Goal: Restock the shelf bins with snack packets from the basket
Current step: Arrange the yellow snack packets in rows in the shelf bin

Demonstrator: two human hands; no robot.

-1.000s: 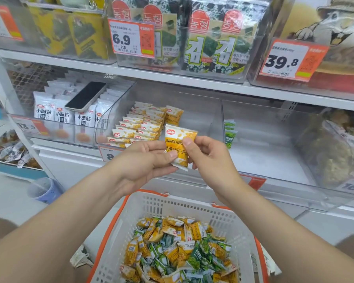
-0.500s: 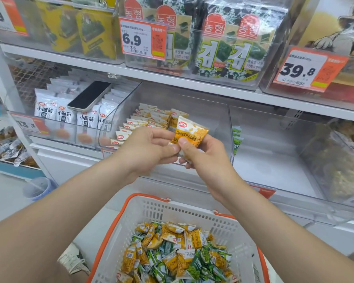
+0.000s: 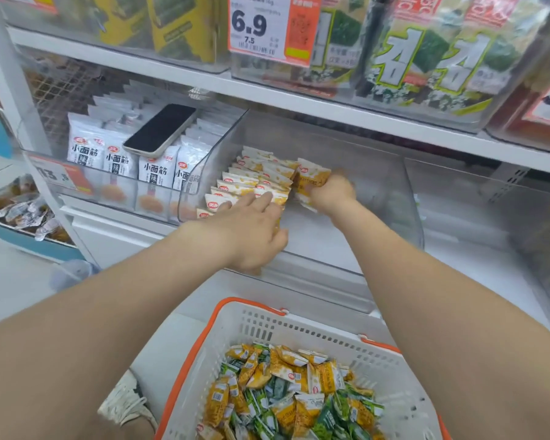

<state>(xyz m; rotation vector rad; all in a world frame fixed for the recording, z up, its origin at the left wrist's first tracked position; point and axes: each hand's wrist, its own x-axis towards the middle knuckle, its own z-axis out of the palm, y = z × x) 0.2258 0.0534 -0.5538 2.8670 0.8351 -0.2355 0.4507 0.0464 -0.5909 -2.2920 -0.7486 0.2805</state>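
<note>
Both my hands reach into a clear shelf bin [image 3: 407,198]. My right hand [image 3: 332,192] grips a yellow-and-white snack packet [image 3: 311,176] and holds it upright beside a row of like packets [image 3: 251,179] standing in the bin's left half. My left hand [image 3: 251,227] lies with straight fingers against the front of that row. Below, a white basket with an orange rim [image 3: 251,315] holds several yellow and green packets [image 3: 286,395].
The bin to the left holds white noodle-snack packets [image 3: 115,157] with a phone [image 3: 161,130] lying on top. The upper shelf [image 3: 299,100] carries seaweed packs behind a 6.9 price tag [image 3: 272,27]. Another clear bin [image 3: 489,211] stands to the right. A shoe [image 3: 124,404] shows beside the basket.
Both hands have moved forward from in front of the shelf into the bin. The right hand carried the yellow packet to the row, and the left hand let go of it and went to the row.
</note>
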